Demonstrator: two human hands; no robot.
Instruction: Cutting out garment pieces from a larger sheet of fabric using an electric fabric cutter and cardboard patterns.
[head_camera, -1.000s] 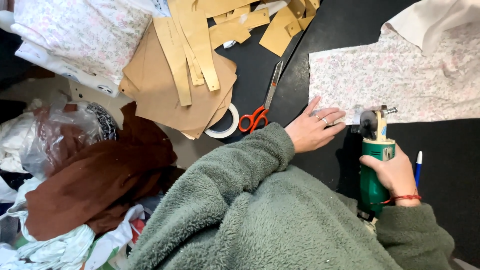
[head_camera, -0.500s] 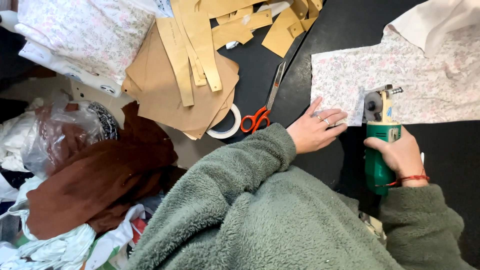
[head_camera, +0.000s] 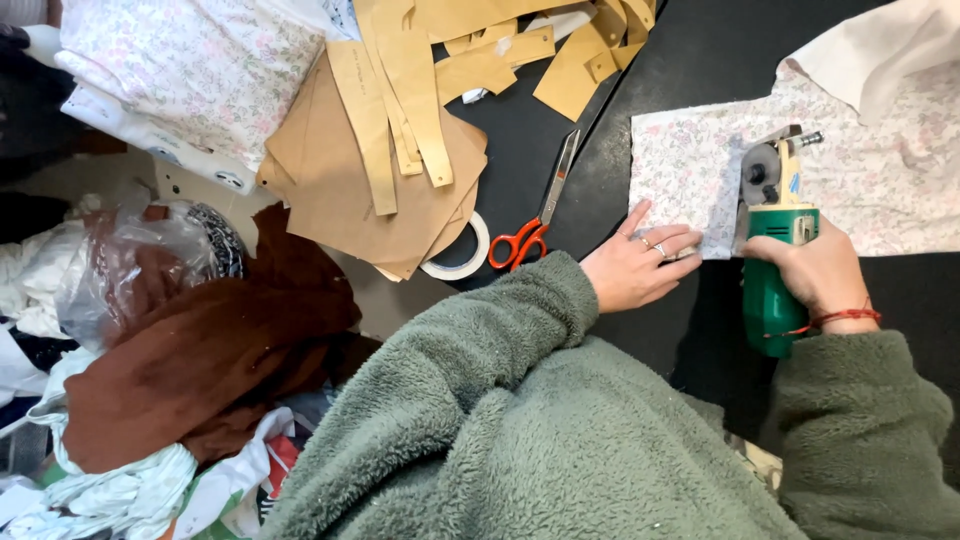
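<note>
On the black table (head_camera: 700, 60), near its front edge: green electric fabric cutter (head_camera: 775, 235) now pushed forward onto the floral cloth (head_camera: 880, 180), blade housing well past the near hem compared with a second ago, so cutting looks under way. Right hand (head_camera: 815, 275) clamped round the handle. Left hand (head_camera: 635, 265) flat, fingers together, pinning the cloth's corner just beside the cutter. Ahead, open cloth; leftward, orange-handled scissors (head_camera: 535, 215), tape roll (head_camera: 460, 260), and brown paper patterns (head_camera: 400, 170) well apart.

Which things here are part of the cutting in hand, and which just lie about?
In use: green electric fabric cutter, floral fabric, left hand, right hand.
Lying about: orange-handled scissors, tape roll, brown paper patterns, brown cloth.
</note>
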